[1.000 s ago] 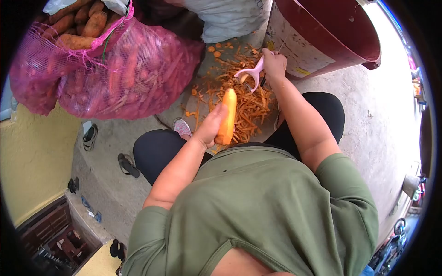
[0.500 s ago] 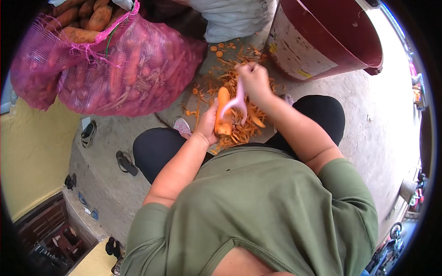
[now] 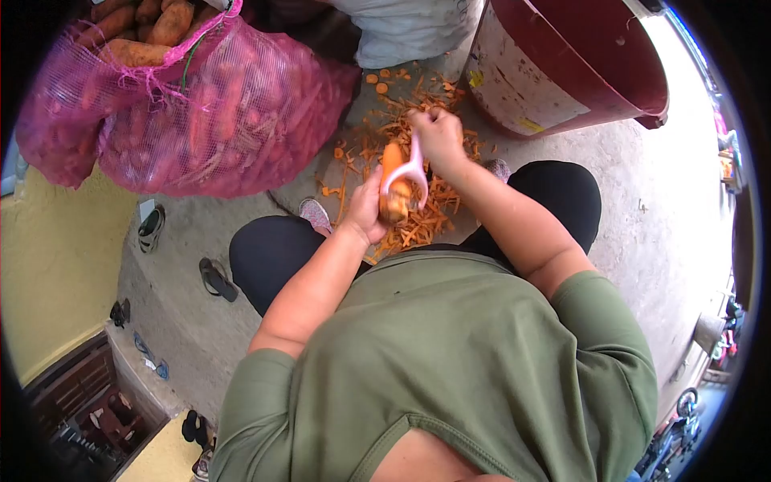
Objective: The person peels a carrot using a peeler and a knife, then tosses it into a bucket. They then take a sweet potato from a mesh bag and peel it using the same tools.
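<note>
Between your knees, low in front of your body, the carrot (image 3: 392, 154) points away from you, its near end toward your lap. Your left hand (image 3: 367, 210) is wrapped around its left side, gripping it. Your right hand (image 3: 438, 136) is closed around the handle of the pink peeler (image 3: 416, 161), and the peeler's forked head lies over the near part of the carrot — whether the blade touches the skin, you cannot tell from this angle, since that part is blurred.

Under both hands, orange peelings (image 3: 419, 229) are heaped on the concrete floor (image 3: 642, 201); the heap's edge thins into loose strips, and a few orange discs (image 3: 372, 79) lie at its far left fringe. Your two hands are near each other, with the peeler's fork in the gap between them. To each side, your black-clad knees (image 3: 554, 197) frame that working space, while a patterned shoe (image 3: 315, 214) shows just inside the left one.

Farther out, the pink mesh bag (image 3: 217, 120) full of carrots bulges up to the far left of the peelings. Straight ahead stands a white sack (image 3: 409, 36), and at far right the rim of the red tub (image 3: 590, 84) leans over the floor. These three bound your forward reach; the widest open room is to your right, past the knee. On the left, a dark slipper (image 3: 217, 279) and a sandal (image 3: 150, 229) sit between your knee and the yellow wall (image 3: 64, 257).
</note>
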A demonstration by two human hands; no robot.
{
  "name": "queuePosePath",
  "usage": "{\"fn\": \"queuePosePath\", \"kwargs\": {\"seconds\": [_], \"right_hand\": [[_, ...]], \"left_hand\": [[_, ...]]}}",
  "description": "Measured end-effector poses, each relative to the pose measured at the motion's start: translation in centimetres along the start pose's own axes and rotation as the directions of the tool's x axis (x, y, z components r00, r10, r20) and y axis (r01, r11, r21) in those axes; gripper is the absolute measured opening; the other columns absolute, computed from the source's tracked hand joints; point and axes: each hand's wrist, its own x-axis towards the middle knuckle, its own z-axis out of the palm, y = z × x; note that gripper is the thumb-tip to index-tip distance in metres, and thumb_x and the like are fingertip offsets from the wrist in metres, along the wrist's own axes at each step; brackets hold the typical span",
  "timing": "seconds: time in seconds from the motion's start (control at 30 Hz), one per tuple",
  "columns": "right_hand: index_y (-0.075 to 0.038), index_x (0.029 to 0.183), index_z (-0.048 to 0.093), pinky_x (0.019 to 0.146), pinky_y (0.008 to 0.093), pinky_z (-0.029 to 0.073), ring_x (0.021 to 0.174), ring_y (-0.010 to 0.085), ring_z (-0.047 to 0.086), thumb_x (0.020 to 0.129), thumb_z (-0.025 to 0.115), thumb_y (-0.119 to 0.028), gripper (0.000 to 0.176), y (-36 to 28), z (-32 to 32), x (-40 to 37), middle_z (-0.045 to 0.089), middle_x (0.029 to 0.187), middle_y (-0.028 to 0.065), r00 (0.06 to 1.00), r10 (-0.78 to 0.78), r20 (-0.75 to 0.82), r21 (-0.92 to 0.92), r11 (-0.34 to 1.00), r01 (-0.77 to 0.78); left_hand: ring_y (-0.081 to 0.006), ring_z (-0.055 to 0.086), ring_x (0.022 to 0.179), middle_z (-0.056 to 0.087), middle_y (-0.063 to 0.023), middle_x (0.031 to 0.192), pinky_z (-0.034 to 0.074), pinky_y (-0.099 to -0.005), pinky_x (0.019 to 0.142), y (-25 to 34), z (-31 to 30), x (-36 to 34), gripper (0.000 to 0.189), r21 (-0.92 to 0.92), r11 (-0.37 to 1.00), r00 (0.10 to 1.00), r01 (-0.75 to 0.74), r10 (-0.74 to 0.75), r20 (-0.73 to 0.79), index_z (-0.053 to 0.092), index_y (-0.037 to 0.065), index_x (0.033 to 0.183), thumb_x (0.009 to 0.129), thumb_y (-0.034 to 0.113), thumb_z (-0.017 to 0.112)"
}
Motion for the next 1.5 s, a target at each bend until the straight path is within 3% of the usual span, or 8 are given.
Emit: {"fn": "queuePosePath", "kwargs": {"seconds": [0.1,0.33,0.57,0.7,0.83,0.97,1.1,1.5], "right_hand": [[0.002,0.068,0.052,0.048,0.0270,0.039,0.053,0.0120,0.049,0.070,0.060,-0.022,0.026,1.3,-0.7,3.5,0.054,0.061,0.0068,0.999,0.046,-0.019,0.246,0.968,-0.040],[0.004,0.065,0.057,0.056,0.0334,0.043,0.056,0.0240,0.056,0.065,0.058,-0.027,0.030,4.4,-3.1,7.3,0.057,0.060,0.0151,0.965,0.102,-0.242,0.077,0.993,-0.086],[0.004,0.060,0.054,0.045,0.0311,0.039,0.047,0.0165,0.049,0.065,0.059,-0.021,0.027,10.6,-6.7,10.3,0.052,0.057,0.0080,0.923,0.328,-0.203,0.071,0.945,-0.320],[-0.006,0.089,0.061,0.075,0.0351,0.043,0.084,0.0268,0.058,0.070,0.056,-0.024,0.026,13.2,-4.7,9.0,0.059,0.086,0.0170,0.721,0.580,0.379,-0.834,0.552,-0.006],[-0.006,0.099,0.058,0.078,0.0338,0.043,0.092,0.0253,0.055,0.077,0.049,-0.021,0.028,22.3,-1.4,11.5,0.056,0.099,0.0159,0.620,0.635,0.461,-0.879,0.229,0.419],[-0.006,0.103,0.056,0.078,0.0362,0.044,0.095,0.0260,0.053,0.080,0.043,-0.017,0.028,17.9,0.9,13.3,0.055,0.103,0.0126,0.876,0.468,0.118,-0.950,0.309,-0.037],[-0.002,0.096,0.056,0.068,0.0364,0.048,0.084,0.0252,0.059,0.077,0.051,-0.017,0.025,21.8,4.2,17.8,0.058,0.095,0.0167,0.878,0.453,0.152,-0.969,0.243,0.042],[-0.003,0.086,0.058,0.051,0.0306,0.044,0.064,0.0213,0.055,0.071,0.061,-0.032,0.033,24.9,4.7,22.2,0.055,0.069,0.0103,0.569,0.729,0.382,-0.896,0.443,0.034]], "left_hand": [[-0.0161,0.051,0.069,0.049,-0.0046,0.079,0.045,-0.0300,0.056,-0.2,-1.7,1.0,0.024,0.086,0.996,1.000,-0.008,0.007,0.009,0.040,0.018,0.108,0.086,0.028,0.041],[-0.0137,0.050,0.061,0.050,-0.0033,0.073,0.044,-0.0237,0.054,0.7,-3.8,3.2,0.018,0.346,0.932,0.884,-0.108,0.249,-0.396,0.044,0.008,0.088,0.075,0.003,0.056],[-0.0106,0.053,0.061,0.053,-0.0017,0.069,0.046,-0.0214,0.056,2.3,-1.0,1.5,0.007,0.165,0.983,0.982,-0.079,0.106,-0.159,0.048,0.008,0.079,0.078,0.008,0.055],[-0.0102,0.051,0.059,0.050,-0.0002,0.065,0.044,-0.0226,0.054,3.6,-1.1,1.4,0.006,0.082,0.997,0.998,0.013,-0.007,-0.068,0.048,0.008,0.079,0.081,0.013,0.052],[-0.0104,0.047,0.058,0.045,0.0011,0.064,0.040,-0.0238,0.053,4.0,-2.9,2.1,0.007,0.049,0.996,0.994,0.072,-0.068,-0.082,0.048,0.008,0.082,0.081,0.013,0.052],[-0.0108,0.048,0.064,0.047,-0.0004,0.074,0.041,-0.0248,0.059,6.0,-2.6,2.5,0.011,0.202,0.977,0.981,0.076,-0.037,-0.188,0.047,0.008,0.090,0.081,0.013,0.051],[-0.0111,0.048,0.069,0.049,-0.0022,0.082,0.041,-0.0266,0.063,7.4,-3.7,3.8,0.014,-0.010,0.992,0.967,0.128,-0.127,-0.223,0.046,0.008,0.095,0.081,0.012,0.050],[-0.0081,0.047,0.072,0.050,0.0002,0.081,0.039,-0.0209,0.064,7.6,-3.9,6.2,0.014,0.047,0.979,0.957,0.197,-0.181,-0.228,0.051,0.004,0.093,0.080,0.010,0.053]]}}
